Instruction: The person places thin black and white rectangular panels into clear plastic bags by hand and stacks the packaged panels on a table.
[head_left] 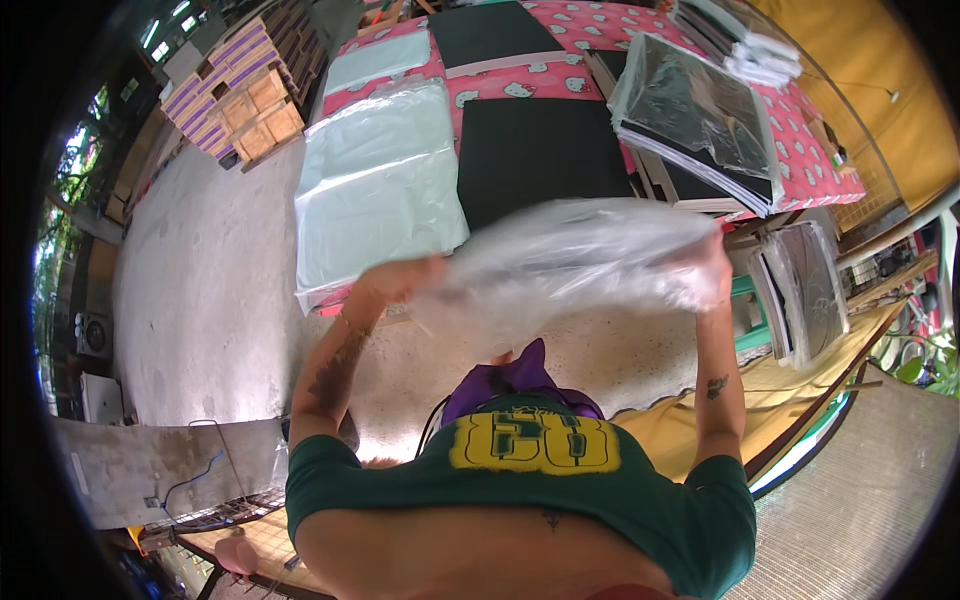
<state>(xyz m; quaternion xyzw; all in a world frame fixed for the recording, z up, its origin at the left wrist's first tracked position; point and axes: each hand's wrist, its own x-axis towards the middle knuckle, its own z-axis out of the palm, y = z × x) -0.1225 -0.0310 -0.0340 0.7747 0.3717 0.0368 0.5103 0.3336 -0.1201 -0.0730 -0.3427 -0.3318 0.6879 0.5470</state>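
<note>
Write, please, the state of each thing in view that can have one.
Left hand: gripping the clear plastic.
Right hand: gripping its other end.
Clear plastic: stretched between the hands, blurred; contents unclear.
Pale plastic pile: flat on the pink tablecloth.
Front black sheet: flat, unwrapped.
Black stack at right: wrapped in plastic.
Cartons: stacked.

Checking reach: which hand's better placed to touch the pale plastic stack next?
Left, likely: left hand is nearest the pale plastic stack; right hand is well to its right. Both hold clear plastic.
</note>
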